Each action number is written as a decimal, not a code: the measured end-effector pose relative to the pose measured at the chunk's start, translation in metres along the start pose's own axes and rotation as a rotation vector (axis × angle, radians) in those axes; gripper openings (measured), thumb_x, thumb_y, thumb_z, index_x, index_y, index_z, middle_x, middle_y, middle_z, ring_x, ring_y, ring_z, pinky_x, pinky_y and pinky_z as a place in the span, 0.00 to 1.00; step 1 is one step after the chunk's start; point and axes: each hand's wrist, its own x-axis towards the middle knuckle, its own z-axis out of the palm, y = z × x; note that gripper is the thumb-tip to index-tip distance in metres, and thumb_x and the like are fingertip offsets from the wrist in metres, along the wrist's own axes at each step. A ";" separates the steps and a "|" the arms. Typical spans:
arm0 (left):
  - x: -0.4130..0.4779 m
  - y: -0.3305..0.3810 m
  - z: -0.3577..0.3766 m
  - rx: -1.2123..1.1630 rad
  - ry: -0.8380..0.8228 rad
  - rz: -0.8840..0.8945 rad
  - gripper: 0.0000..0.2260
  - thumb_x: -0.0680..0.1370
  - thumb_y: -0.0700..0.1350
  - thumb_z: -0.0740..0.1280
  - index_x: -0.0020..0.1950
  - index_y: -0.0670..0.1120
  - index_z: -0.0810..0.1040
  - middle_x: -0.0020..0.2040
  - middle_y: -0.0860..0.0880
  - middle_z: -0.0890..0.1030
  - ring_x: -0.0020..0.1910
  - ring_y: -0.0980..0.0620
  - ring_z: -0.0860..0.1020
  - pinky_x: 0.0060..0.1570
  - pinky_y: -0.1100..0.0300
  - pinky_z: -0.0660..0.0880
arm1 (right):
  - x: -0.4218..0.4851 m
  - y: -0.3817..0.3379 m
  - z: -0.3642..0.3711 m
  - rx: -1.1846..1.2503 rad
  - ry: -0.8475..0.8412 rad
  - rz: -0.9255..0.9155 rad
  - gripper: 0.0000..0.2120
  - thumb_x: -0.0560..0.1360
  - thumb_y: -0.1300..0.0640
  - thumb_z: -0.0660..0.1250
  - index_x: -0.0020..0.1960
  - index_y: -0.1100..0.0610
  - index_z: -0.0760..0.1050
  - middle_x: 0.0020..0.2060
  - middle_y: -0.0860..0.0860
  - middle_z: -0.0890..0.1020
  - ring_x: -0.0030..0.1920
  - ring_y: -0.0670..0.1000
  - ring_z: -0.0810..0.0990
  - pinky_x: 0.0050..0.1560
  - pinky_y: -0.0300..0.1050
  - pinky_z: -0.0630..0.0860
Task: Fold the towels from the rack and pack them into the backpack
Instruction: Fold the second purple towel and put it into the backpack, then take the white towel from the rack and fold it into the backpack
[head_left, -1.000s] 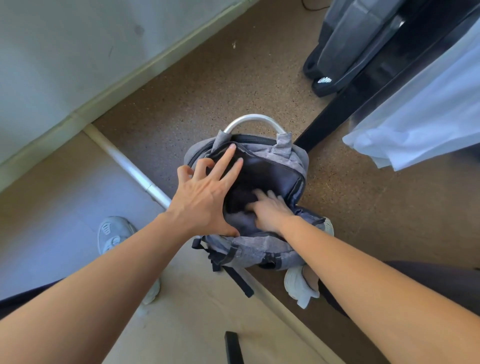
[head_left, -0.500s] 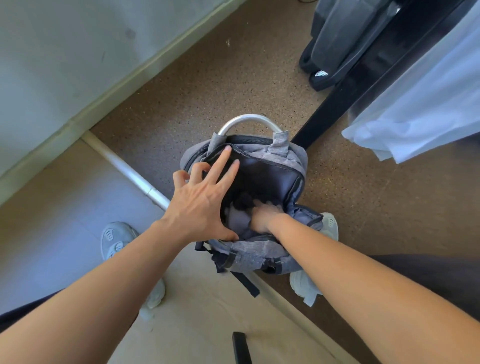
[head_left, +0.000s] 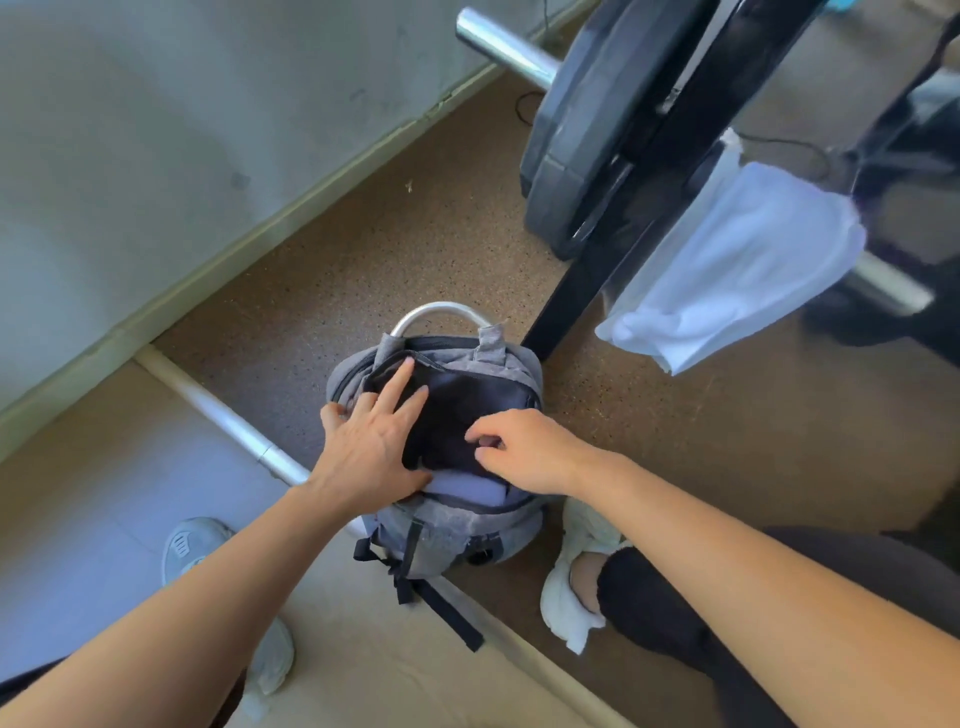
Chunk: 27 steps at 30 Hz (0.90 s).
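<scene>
The right hand (head_left: 524, 451) has come up out of the grey backpack (head_left: 457, 530), fingers curled, holding nothing. The left hand (head_left: 371, 447), fingers spread, presses its opening wide. A pale folded towel (head_left: 465, 488) lies inside the backpack on the floor.

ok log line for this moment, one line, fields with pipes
left hand spread on backpack opening | right hand at opening, empty | folded towel inside | white towel on rack
</scene>
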 end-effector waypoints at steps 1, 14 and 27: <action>0.000 0.002 -0.001 -0.030 -0.005 -0.017 0.41 0.72 0.64 0.70 0.81 0.56 0.58 0.85 0.52 0.45 0.74 0.46 0.65 0.67 0.40 0.61 | -0.016 -0.002 -0.009 0.046 0.042 0.005 0.15 0.81 0.54 0.63 0.67 0.50 0.78 0.61 0.48 0.82 0.59 0.49 0.80 0.60 0.47 0.76; -0.033 0.073 -0.039 -0.810 0.001 -0.024 0.07 0.77 0.42 0.75 0.52 0.53 0.86 0.45 0.58 0.87 0.46 0.58 0.84 0.50 0.55 0.82 | -0.065 0.064 -0.114 1.358 1.278 0.481 0.18 0.71 0.55 0.75 0.56 0.62 0.76 0.49 0.59 0.82 0.39 0.57 0.84 0.37 0.48 0.84; 0.039 0.204 -0.130 -0.836 0.108 0.105 0.08 0.78 0.40 0.72 0.52 0.52 0.85 0.41 0.60 0.84 0.36 0.66 0.80 0.39 0.71 0.75 | -0.072 0.089 -0.139 1.510 1.241 0.454 0.18 0.73 0.47 0.75 0.55 0.58 0.76 0.50 0.54 0.82 0.43 0.54 0.85 0.36 0.42 0.82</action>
